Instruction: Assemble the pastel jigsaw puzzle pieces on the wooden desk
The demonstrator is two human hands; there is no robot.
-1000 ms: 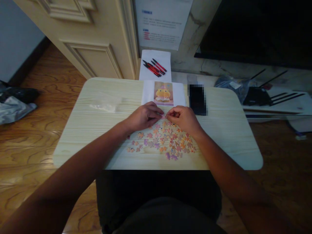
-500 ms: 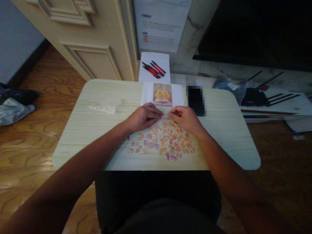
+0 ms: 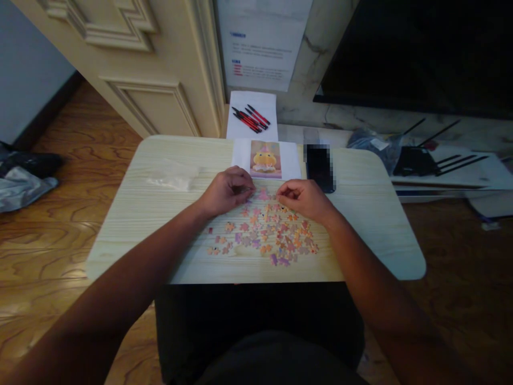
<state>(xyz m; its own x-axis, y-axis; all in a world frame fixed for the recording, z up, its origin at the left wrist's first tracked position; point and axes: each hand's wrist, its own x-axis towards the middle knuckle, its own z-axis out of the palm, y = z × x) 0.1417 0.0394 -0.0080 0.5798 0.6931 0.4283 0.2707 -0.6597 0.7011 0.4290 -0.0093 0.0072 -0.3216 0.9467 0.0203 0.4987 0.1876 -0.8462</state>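
Note:
My left hand (image 3: 229, 192) rests over the table left of a small pink cluster of jigsaw pieces (image 3: 263, 194), its fingers curled together. Whether anything sits between those fingertips is hidden. On the cluster's other side, my right hand (image 3: 304, 200) pinches what looks like a small puzzle piece at thumb and forefinger. Nearer my body, many loose puzzle pieces (image 3: 284, 230) in orange, pink and purple lie scattered. Beyond the hands is a sheet with a picture of a yellow cartoon figure (image 3: 265, 159).
A dark phone-like slab (image 3: 319, 170), partly pixelated, lies at the table's (image 3: 368, 224) back right. A clear plastic bag (image 3: 172, 177) lies back left. Red and black pens (image 3: 251, 118) rest on white paper behind. A router with antennas (image 3: 419, 160) stands on a low shelf to the right.
My hands have moved apart, the left one shifting leftward, and the pink cluster between them now shows more fully. The view has tilted slightly.

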